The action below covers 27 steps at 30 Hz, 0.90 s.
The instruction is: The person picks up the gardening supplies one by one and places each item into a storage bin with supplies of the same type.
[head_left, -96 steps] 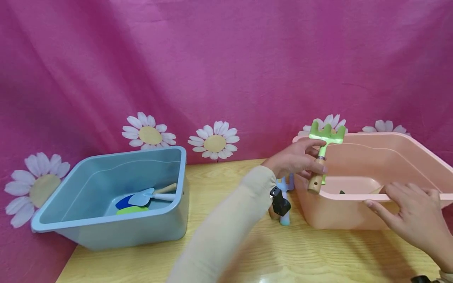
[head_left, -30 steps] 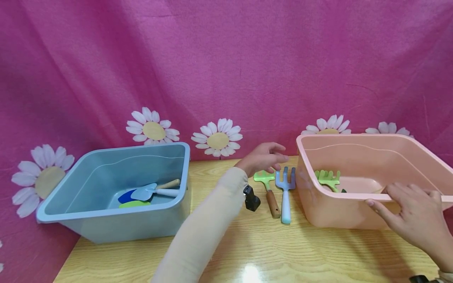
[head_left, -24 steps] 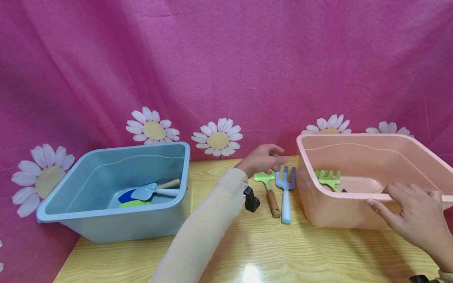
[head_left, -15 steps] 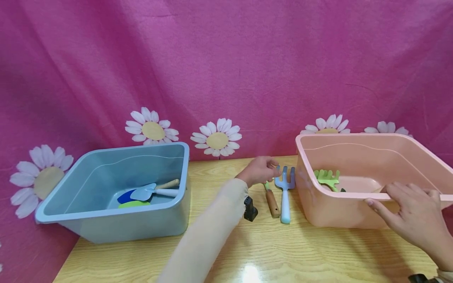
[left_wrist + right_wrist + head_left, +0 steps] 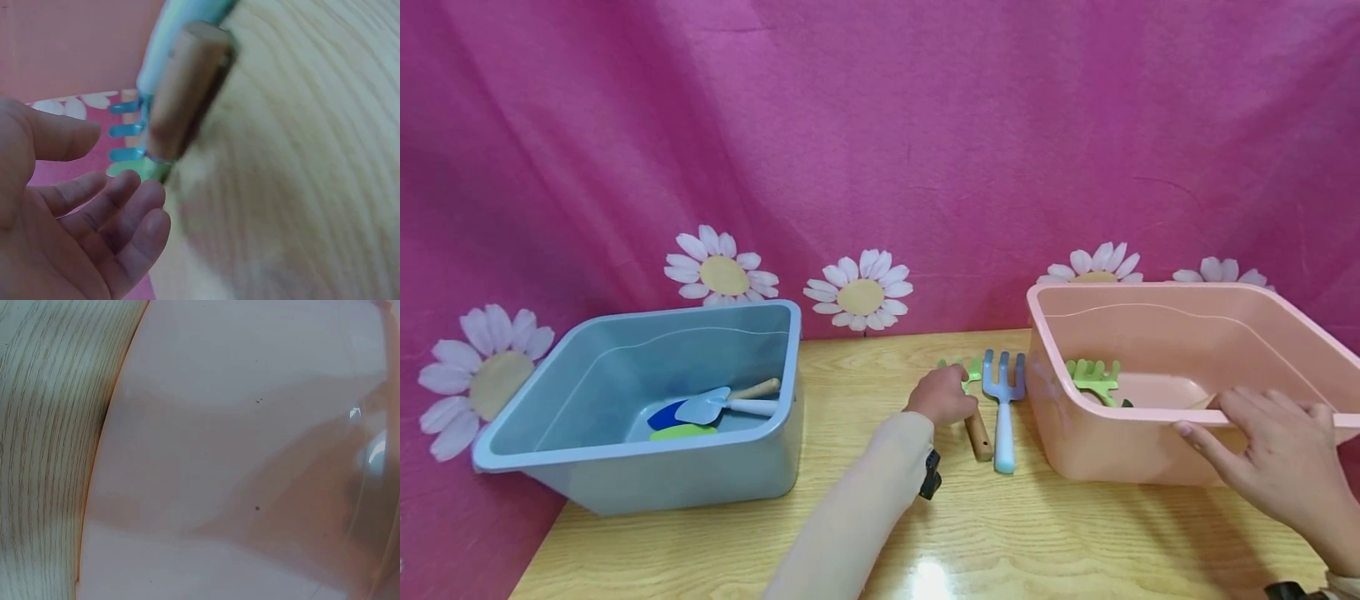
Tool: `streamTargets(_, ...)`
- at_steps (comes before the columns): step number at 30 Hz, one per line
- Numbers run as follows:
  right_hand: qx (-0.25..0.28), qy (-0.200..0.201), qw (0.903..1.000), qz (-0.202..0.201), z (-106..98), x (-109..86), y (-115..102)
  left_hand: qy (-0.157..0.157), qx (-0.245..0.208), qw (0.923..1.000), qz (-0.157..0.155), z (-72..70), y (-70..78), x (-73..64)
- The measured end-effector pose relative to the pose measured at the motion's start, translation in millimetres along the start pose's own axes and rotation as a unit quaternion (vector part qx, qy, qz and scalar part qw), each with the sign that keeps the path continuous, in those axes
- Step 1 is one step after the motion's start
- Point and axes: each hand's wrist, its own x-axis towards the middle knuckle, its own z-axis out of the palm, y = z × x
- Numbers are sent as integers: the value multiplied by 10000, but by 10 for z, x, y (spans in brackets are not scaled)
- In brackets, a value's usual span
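In the head view my left hand [image 5: 943,396] is over the table beside a small hand rake [image 5: 978,437] with a green head and brown wooden handle, partly covering it. The left wrist view has the fingers loosely bent and parted, with the brown handle [image 5: 187,87] just past the fingertips and nothing in the palm. Right of that rake lies a blue hand fork [image 5: 1004,417] with a pale handle. My right hand [image 5: 1277,458] grips the front rim of the pink tub [image 5: 1120,416], thumb outside and fingers over the edge. The right wrist view shows only tub wall and table.
A blue-grey tub [image 5: 647,475] on the left holds several trowels, among them a light blue trowel [image 5: 702,408]. Inside the pink tub lies another green rake [image 5: 1093,379]. A pink curtain [image 5: 880,150] with daisies hangs behind the wooden table [image 5: 865,367].
The green rake held over the pink tub 3.2 seconds ago has left my left hand. That hand has since come down toward the brown-handled rake. My right hand stays on the rim.
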Motion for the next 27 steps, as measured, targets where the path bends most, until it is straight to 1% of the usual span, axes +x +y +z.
streamTargets(5, 13, 68, 10000, -47, -3, 8, -1, 51, 114, 9998, -150, 92, -54, -2)
streamTargets(9, 4, 134, 9998, -139, 8, 4, 2, 63, -107, 9994, -326, 185, -53, -18)
streamTargets(13, -6, 160, 9997, -186, 15, 2, 7, 198, -356, 9978, -515, 252, -38, -39)
streamTargets(16, -23, 137, 9998, -145, 5, -1, 9, 333, -458, 9964, -625, 273, -39, -38)
streamTargets(20, -15, 110, 9999, -90, -7, -2, 7, 400, -615, 9944, -755, 284, -59, -19)
streamTargets(24, 39, 92, 9999, -48, -4, -3, 2, 334, -685, 9939, -803, 292, -82, -2)
streamTargets(27, 52, 62, 10000, -22, 6, -5, -7, 297, -726, 9928, -900, 280, -114, 3)
